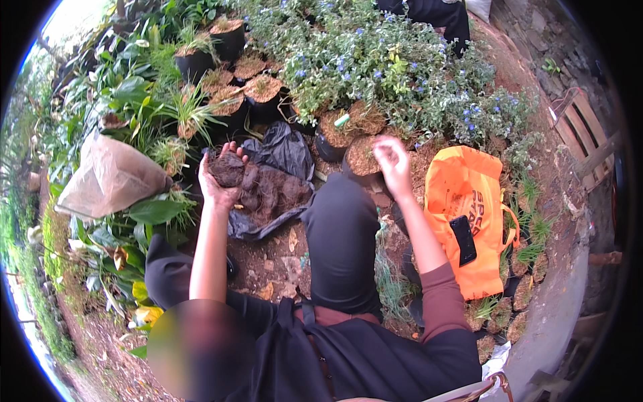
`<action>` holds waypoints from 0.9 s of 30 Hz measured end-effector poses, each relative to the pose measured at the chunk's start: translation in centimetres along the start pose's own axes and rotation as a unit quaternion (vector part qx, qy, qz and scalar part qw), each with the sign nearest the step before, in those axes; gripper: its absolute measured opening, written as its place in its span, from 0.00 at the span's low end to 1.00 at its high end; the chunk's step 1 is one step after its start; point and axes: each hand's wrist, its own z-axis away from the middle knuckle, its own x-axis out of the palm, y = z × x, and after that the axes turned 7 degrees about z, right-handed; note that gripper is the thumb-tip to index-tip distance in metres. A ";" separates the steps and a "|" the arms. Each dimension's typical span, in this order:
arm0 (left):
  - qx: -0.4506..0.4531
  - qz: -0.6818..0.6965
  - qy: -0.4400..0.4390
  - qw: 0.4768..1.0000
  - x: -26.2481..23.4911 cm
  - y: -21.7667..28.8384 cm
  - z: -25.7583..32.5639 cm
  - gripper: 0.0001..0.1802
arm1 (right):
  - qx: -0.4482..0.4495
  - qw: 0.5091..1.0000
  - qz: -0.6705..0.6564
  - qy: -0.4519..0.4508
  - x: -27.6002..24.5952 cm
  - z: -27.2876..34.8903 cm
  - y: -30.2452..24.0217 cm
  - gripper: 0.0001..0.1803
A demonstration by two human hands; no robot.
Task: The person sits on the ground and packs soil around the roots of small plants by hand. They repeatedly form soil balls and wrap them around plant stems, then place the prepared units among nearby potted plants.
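My left hand is turned palm up with its fingers curled round a dark brown, fibrous root clump. Close beside it, several similar clumps lie on a spread black plastic bag. My right hand is raised over the right edge of a black pot filled with brown fibrous material. Motion smears its fingers, so whether they pinch anything cannot be made out. A small green and white object rests on another filled pot just behind.
An orange bag with a black phone on it lies to my right. Blue-flowered plants spread ahead, near another person's dark-clothed leg. More filled pots stand farther off. A translucent bag sits among leaves at left.
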 end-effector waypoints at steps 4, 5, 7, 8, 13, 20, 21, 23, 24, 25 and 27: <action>-0.024 0.021 -0.033 0.999 0.5 -2.6 -3.9 0.26 | 0.178 0.978 0.042 -0.103 3.8 3.8 9.5 0.09; -0.016 0.020 -0.017 1.000 0.6 -3.2 -4.3 0.27 | 0.226 0.963 0.018 -0.145 5.4 4.2 10.9 0.10; 0.001 0.013 0.006 1.000 -0.8 -3.7 -5.3 0.27 | 0.312 0.920 0.039 -0.234 8.4 4.1 11.8 0.14; 0.002 -0.001 0.022 1.000 -1.7 -3.8 -5.7 0.27 | 0.263 0.922 0.113 -0.261 9.9 4.2 13.2 0.17; -0.017 -0.053 0.091 0.994 -7.0 -2.0 -7.1 0.28 | 0.225 0.890 0.241 -0.315 18.9 1.9 21.7 0.43; 0.000 -0.032 0.171 0.985 -12.3 -1.4 -10.0 0.28 | 0.327 0.873 0.275 -0.236 25.9 -1.3 22.8 0.37; 0.003 -0.029 0.183 0.983 -12.7 -1.5 -10.2 0.28 | 0.319 0.882 0.263 -0.227 26.4 -0.9 22.8 0.34; 0.009 -0.016 0.192 0.981 -13.5 -1.4 -10.8 0.26 | 0.131 0.913 0.303 -0.239 27.7 1.0 21.1 0.18; 0.012 -0.010 0.190 0.982 -13.9 -1.2 -11.0 0.26 | 0.096 0.918 0.278 -0.268 27.7 1.8 19.4 0.17; 0.014 -0.003 0.188 0.982 -14.2 -1.2 -11.0 0.26 | 0.070 0.931 0.217 -0.286 27.8 2.7 18.3 0.15; 0.015 -0.031 0.189 0.981 -14.2 -1.5 -11.3 0.26 | -0.041 0.898 0.217 -0.381 27.9 5.2 17.9 0.23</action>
